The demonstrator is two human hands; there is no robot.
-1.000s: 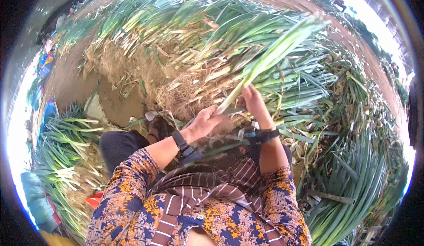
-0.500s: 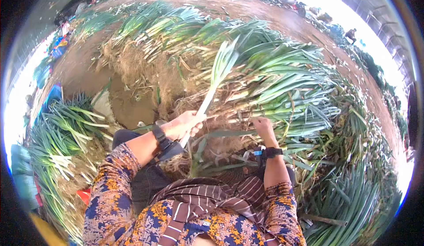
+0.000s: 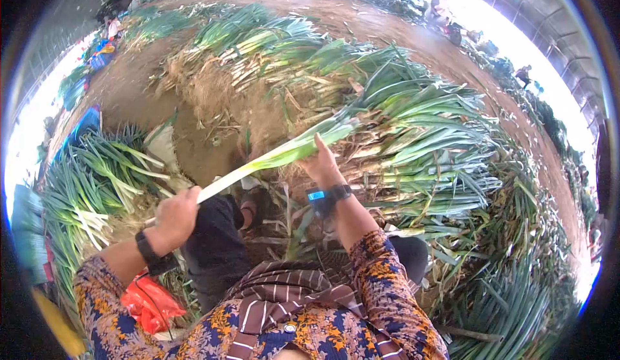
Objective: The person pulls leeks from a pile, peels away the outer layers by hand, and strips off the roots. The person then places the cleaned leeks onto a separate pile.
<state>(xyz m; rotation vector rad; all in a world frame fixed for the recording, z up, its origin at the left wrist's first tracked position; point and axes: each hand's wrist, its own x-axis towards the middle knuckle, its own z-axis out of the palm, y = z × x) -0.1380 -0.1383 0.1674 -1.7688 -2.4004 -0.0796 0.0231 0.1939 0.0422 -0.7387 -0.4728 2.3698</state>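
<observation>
the person's left hand is closed around the white lower stalk of a long leek with pale green leaves, gripping it near the root end, low and to the left above the person's dark-trousered knee. the leek slants up and to the right, off the ground, its green leaves ending over the big heap of green leeks with straw-coloured roots that fills the middle and right of the brown dirt ground. the right hand is raised with its fingers extended, touching the leek's leafy part from below; whether those fingers close on the leaves cannot be told. both wrists carry black bands, the right one with a small blue screen. a second, smaller pile of trimmed green leeks lies by the ground's left edge, just beside the left hand. a red plastic bag sits below the left forearm, against the patterned blue and orange sleeve. far off at the ground's upper right edge, other people are dimly visible.
</observation>
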